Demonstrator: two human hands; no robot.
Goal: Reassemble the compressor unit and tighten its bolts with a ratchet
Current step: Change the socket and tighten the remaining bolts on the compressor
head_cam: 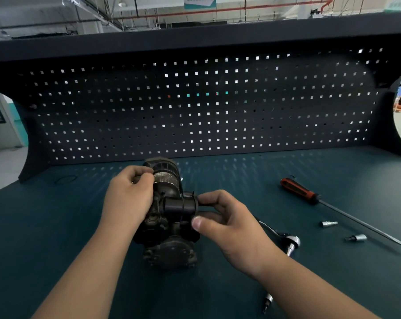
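Rightward, ratchet [291,242] partly behind right hand [227,223] gripping compressor [169,217], screwdriver [298,191], loose sockets [328,224].

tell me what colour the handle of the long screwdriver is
Orange-red with black panels. The long steel screwdriver's handle shows best in the head view.

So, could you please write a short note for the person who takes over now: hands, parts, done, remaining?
Left hand grips the compressor unit near its far end.
Right hand pinches the black side piece on the unit's right.
Ratchet lies on the bench beside the right wrist, unused; sockets and screwdriver further right.
Done: side piece apparently on.
Left: tighten bolts with ratchet.
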